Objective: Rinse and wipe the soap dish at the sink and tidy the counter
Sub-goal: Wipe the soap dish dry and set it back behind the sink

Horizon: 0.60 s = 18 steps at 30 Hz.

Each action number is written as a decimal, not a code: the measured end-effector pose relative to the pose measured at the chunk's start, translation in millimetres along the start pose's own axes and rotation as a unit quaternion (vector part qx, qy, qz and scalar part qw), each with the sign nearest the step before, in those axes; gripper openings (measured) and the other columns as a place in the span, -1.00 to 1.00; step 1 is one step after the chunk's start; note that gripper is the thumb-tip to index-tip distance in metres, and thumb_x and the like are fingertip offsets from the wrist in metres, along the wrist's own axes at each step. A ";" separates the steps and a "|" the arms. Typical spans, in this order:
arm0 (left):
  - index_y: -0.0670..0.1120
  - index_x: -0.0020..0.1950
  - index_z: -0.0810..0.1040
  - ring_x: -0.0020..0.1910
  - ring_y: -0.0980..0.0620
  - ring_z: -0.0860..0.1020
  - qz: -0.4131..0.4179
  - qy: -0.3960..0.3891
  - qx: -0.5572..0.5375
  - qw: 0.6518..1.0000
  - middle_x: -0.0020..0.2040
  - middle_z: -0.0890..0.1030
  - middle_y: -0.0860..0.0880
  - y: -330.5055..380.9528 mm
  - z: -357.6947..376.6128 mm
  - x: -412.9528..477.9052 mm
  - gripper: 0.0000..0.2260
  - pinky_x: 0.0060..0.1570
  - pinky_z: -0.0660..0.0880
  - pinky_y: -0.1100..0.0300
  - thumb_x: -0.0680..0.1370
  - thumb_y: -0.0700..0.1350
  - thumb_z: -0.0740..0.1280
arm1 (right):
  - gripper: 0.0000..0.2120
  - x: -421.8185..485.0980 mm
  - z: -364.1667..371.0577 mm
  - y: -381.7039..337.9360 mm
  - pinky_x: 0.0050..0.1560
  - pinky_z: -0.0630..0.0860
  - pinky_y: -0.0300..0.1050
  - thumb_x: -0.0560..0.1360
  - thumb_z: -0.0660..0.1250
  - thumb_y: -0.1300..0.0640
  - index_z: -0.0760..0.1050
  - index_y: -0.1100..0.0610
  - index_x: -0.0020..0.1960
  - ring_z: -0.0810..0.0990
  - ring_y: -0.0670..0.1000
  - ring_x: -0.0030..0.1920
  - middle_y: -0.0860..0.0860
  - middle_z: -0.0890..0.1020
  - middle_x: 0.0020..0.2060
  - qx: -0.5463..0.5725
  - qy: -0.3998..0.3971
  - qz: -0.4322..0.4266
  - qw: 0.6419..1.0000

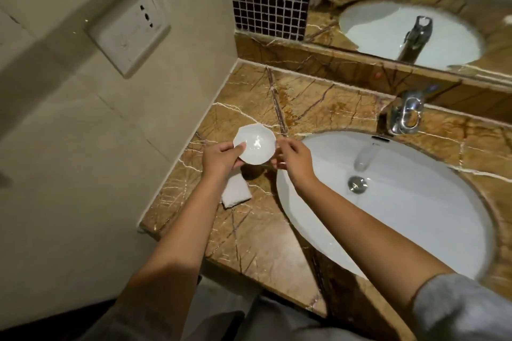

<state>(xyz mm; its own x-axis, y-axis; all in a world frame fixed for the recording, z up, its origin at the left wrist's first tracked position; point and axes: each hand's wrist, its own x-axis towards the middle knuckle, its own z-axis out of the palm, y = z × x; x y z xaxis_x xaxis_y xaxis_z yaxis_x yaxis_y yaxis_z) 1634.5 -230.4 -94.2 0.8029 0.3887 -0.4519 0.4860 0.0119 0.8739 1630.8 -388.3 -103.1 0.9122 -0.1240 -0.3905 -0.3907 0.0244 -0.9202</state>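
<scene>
A person holds a small white soap dish point(255, 144) above the marble counter point(249, 230), just left of the sink point(388, 216), with 2 bare hands. The left hand point(221, 158) grips the dish's near-left rim, thumb curled over the inner face and fingers closed underneath. The right hand point(293, 158) pinches the rim on the side nearest the sink, thumb and forefinger nearly closed on the edge, the other fingers loosely curled. The dish sits face up and roughly level, clear of the counter. A folded white cloth point(237, 191) lies on the counter left of the sink, partly under the left wrist. The tap point(401, 116) stands behind the sink, and whether water is running cannot be told. Judged from this, the dish should travel right over the sink with both rims kept firmly held, since glazed ceramic turns slippery when wet.
</scene>
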 end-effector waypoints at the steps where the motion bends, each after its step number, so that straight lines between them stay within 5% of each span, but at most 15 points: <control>1: -0.27 0.10 0.63 -0.17 -0.03 0.64 -0.002 -0.019 -0.004 1.000 -0.01 0.66 -0.18 1.7 14.0 -2.9 -0.73 -0.41 0.58 0.33 0.43 -0.21 0.50 | -0.89 -2.1 -12.4 -0.7 -0.21 0.61 -0.03 0.56 0.28 0.08 0.55 0.10 -0.01 0.61 0.07 -0.30 0.12 0.62 -0.18 -0.011 0.015 -0.017 1.000; 5: -0.23 0.04 0.65 -0.28 0.03 0.64 -0.003 -0.093 0.043 0.995 -0.08 0.67 -0.14 0.0 77.7 -20.5 -0.79 -0.43 0.58 0.35 0.44 -0.21 0.49 | -0.87 -7.9 -69.9 6.0 -0.20 0.65 0.10 0.53 0.34 0.14 0.51 0.20 0.02 0.60 0.08 -0.41 0.28 0.60 -0.15 -0.025 0.103 -0.029 0.994; 10: -0.27 -0.05 0.64 -0.49 0.14 0.59 0.010 -0.183 0.093 0.979 -0.17 0.64 -0.18 -10.6 160.4 -48.7 -0.88 -0.44 0.58 0.37 0.46 -0.24 0.46 | -0.88 -14.8 -152.6 19.2 -0.34 0.60 -0.09 0.52 0.33 0.18 0.53 0.22 0.01 0.58 0.04 -0.46 0.18 0.58 -0.27 -0.013 0.195 0.000 0.981; 14: -0.32 -0.06 0.63 -0.49 0.11 0.59 0.005 -0.226 0.125 0.966 -0.31 0.61 -0.12 -25.0 219.4 -68.9 -0.83 -0.14 0.64 0.11 0.47 -0.22 0.46 | -0.94 -18.5 -211.6 30.1 -0.50 0.51 -0.28 0.51 0.34 0.17 0.52 0.14 -0.04 0.58 0.00 -0.47 0.15 0.60 -0.24 -0.026 0.246 0.014 0.969; 18: -0.19 -0.17 0.62 -0.42 0.01 0.62 -0.009 -0.241 0.152 0.959 -0.20 0.65 -0.19 -51.5 264.4 -88.1 -0.94 -0.03 0.64 -0.01 0.48 -0.21 0.44 | -0.89 -22.9 -257.4 53.3 -0.45 0.53 -0.21 0.51 0.34 0.16 0.54 0.20 -0.01 0.58 0.03 -0.46 0.26 0.62 -0.18 -0.024 0.282 0.053 0.958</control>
<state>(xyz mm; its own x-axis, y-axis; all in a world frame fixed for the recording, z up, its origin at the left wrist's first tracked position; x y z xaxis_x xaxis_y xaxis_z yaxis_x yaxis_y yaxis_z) 1630.0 -508.8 -146.9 0.8243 -0.0798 -0.5606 0.5203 -0.2838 0.8054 1557.3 -639.5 -136.4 0.6599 -0.6404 -0.3931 -0.4954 0.0226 -0.8684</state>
